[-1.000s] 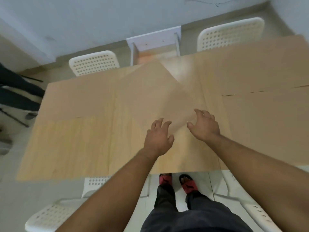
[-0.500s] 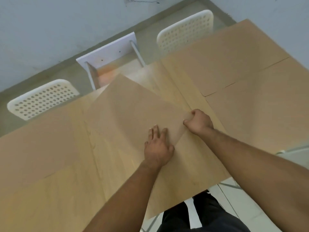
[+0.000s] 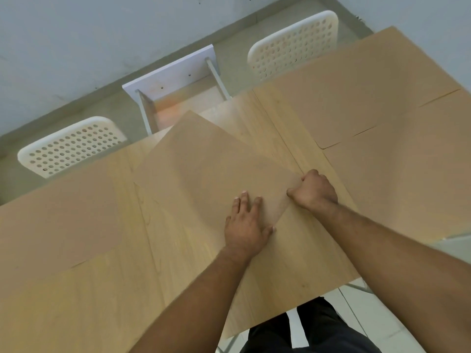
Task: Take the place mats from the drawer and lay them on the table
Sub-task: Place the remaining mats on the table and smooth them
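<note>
A tan place mat [image 3: 204, 174] lies askew in the middle of the wooden table [image 3: 293, 276]. My right hand [image 3: 314, 191] is closed on its right corner. My left hand [image 3: 246, 226] presses flat on the mat's near corner, fingers spread. Two more mats lie to the right, a far mat [image 3: 356, 98] and a near mat [image 3: 407, 169]. Another mat [image 3: 58, 215] lies on the left. The white drawer [image 3: 178, 82] stands pulled out beyond the table's far edge; what I see of its inside shows no mat.
Two white perforated chairs stand at the far side, one left of the drawer [image 3: 71, 146] and one right of it [image 3: 293, 52]. A grey wall runs behind them. My legs [image 3: 305, 332] are at the table's near edge.
My right hand closed on the mat's corner and my left hand moved onto the mat. The view has swung and tilted; in the last half second the hands hardly moved.
</note>
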Action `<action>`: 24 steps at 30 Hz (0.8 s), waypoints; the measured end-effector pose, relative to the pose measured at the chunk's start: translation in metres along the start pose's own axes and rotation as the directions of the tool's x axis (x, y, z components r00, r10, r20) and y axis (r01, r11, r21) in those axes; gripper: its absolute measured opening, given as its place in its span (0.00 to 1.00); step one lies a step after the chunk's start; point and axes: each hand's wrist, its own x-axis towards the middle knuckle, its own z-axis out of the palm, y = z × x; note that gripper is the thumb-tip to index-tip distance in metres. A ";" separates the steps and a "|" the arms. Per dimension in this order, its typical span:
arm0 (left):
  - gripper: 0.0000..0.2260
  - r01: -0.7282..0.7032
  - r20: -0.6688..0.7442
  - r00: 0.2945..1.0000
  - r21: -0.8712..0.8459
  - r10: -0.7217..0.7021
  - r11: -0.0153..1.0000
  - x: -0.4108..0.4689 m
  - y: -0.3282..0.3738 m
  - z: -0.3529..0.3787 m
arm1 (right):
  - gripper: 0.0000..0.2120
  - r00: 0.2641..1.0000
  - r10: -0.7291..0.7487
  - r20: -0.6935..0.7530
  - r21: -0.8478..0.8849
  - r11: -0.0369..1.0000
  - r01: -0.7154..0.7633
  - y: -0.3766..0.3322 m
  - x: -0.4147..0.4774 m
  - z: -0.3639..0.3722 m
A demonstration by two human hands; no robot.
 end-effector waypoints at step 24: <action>0.29 -0.079 -0.211 0.973 -0.698 -0.099 0.712 -0.014 -0.016 0.002 | 0.08 0.843 -0.109 0.526 0.850 0.092 -0.519 -0.011 -0.078 0.081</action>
